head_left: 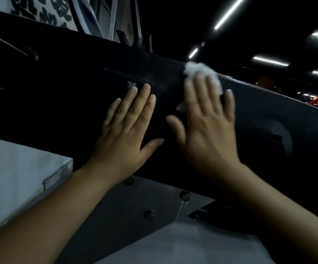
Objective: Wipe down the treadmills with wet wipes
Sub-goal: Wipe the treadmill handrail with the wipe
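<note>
Wiping mid-stroke: right hand (209, 128), fingers straight and spread, presses the wet wipe (198, 70) flat on the black treadmill frame (68, 77), wipe bunched at the hand's 12 o'clock near the top edge. Left hand (127, 126), at 9 o'clock of the right, lies flat w/ nothing under it. Pale dusty smear (161, 84) btwn them looks undone; frame toward 3 o'clock shines, prob. wiped. Rest of machine: can't tell.
</note>
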The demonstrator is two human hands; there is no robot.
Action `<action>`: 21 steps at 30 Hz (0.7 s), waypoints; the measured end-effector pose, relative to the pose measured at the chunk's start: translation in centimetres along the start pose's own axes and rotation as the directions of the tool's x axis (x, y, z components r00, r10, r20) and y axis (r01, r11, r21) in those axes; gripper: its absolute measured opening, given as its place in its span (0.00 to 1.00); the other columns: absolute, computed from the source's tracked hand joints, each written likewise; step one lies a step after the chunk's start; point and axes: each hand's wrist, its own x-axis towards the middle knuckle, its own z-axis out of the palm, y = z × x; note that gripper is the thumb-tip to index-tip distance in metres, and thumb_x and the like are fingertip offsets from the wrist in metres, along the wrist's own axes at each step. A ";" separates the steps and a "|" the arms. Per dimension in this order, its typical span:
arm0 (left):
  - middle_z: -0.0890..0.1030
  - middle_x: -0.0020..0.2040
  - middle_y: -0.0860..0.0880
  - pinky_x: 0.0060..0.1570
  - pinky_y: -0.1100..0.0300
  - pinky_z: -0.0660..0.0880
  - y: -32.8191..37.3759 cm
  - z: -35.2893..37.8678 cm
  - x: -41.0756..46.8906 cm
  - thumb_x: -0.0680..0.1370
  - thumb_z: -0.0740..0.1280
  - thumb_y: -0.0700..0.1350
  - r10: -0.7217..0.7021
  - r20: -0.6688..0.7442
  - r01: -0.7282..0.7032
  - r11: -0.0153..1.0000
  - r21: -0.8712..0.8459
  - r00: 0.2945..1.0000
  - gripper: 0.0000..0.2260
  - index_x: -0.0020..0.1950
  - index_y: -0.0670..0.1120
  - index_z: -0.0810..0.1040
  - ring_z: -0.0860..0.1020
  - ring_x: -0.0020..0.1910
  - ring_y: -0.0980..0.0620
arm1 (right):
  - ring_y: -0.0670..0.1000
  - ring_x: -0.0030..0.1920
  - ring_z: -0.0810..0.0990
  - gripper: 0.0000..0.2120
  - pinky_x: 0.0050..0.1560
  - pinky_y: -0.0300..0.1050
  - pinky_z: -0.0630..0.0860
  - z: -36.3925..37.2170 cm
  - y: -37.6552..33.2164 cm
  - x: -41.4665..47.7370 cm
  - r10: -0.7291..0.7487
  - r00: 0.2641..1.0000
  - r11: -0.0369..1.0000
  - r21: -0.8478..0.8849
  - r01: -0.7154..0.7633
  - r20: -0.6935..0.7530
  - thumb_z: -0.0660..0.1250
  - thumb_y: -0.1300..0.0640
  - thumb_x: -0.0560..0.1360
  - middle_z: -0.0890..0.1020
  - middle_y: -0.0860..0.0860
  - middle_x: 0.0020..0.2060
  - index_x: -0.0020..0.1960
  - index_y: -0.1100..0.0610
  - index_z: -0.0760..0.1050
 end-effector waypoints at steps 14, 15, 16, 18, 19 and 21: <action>0.52 0.82 0.41 0.80 0.48 0.49 -1.8 -0.4 -0.7 0.76 0.57 0.69 0.112 0.038 -0.115 0.990 0.087 0.993 0.45 0.82 0.39 0.53 0.50 0.82 0.44 | 0.56 0.81 0.52 0.32 0.78 0.63 0.49 2.3 -1.1 -6.9 -0.337 0.936 0.936 -0.077 0.345 0.102 0.52 0.40 0.83 0.56 0.55 0.79 0.80 0.59 0.57; 0.52 0.82 0.41 0.80 0.47 0.49 -1.9 -0.5 -1.1 0.76 0.57 0.70 0.113 0.056 -0.118 0.987 0.113 0.992 0.46 0.82 0.39 0.52 0.50 0.82 0.44 | 0.55 0.81 0.52 0.31 0.78 0.62 0.49 2.2 0.0 -8.3 -0.369 0.921 0.918 -0.107 0.382 0.126 0.52 0.41 0.83 0.57 0.54 0.79 0.80 0.58 0.57; 0.51 0.83 0.41 0.80 0.47 0.49 -2.0 -0.5 -1.7 0.75 0.57 0.70 0.104 0.068 -0.112 0.986 0.127 0.992 0.46 0.82 0.39 0.52 0.49 0.82 0.44 | 0.54 0.81 0.51 0.31 0.78 0.62 0.48 2.0 1.2 -8.7 -0.362 0.924 0.917 -0.132 0.377 0.127 0.51 0.41 0.83 0.57 0.54 0.79 0.80 0.58 0.57; 0.50 0.83 0.41 0.80 0.47 0.49 -1.7 -0.3 -2.8 0.76 0.57 0.68 0.061 0.070 -0.069 0.991 0.111 0.996 0.45 0.82 0.39 0.51 0.49 0.82 0.44 | 0.54 0.81 0.51 0.31 0.78 0.63 0.47 1.4 2.3 -6.7 -0.228 0.971 0.960 -0.149 0.236 0.066 0.48 0.41 0.84 0.56 0.54 0.79 0.80 0.58 0.55; 0.50 0.83 0.41 0.80 0.46 0.49 -1.3 -0.1 -3.4 0.77 0.58 0.67 0.027 0.063 -0.033 0.996 0.086 0.998 0.44 0.82 0.39 0.51 0.48 0.82 0.44 | 0.55 0.81 0.51 0.32 0.78 0.64 0.47 1.2 1.9 -5.1 -0.138 0.990 0.981 -0.136 0.139 0.019 0.47 0.40 0.84 0.55 0.54 0.79 0.80 0.59 0.54; 0.50 0.83 0.42 0.80 0.46 0.49 -0.5 0.3 -4.6 0.78 0.60 0.65 -0.052 0.048 0.051 0.998 0.024 0.998 0.43 0.82 0.39 0.51 0.47 0.82 0.44 | 0.56 0.81 0.51 0.33 0.78 0.64 0.45 1.3 -0.2 -3.2 -0.065 0.998 0.994 -0.088 0.063 -0.022 0.48 0.39 0.83 0.52 0.55 0.80 0.81 0.60 0.52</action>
